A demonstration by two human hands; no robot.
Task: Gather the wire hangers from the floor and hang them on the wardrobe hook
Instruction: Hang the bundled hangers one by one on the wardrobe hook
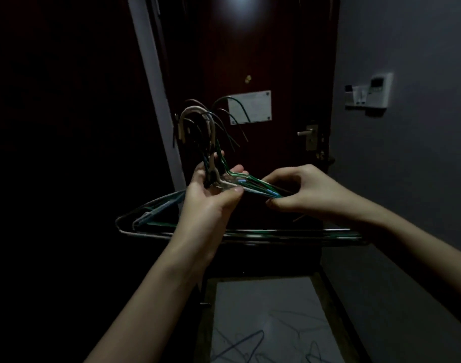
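I hold a bundle of several wire hangers, green, white and grey, upright in front of a dark door. My left hand grips the bundle at the necks, just under the fanned-out hooks. My right hand pinches the sloping right shoulders of the hangers. The bottom bars run level across the view below both wrists. Several more wire hangers lie scattered on the pale floor below. No wardrobe hook shows in the dim scene.
A dark red door with a white notice and a metal lever handle stands straight ahead. A grey wall with a switch panel lies to the right. The left side is black shadow.
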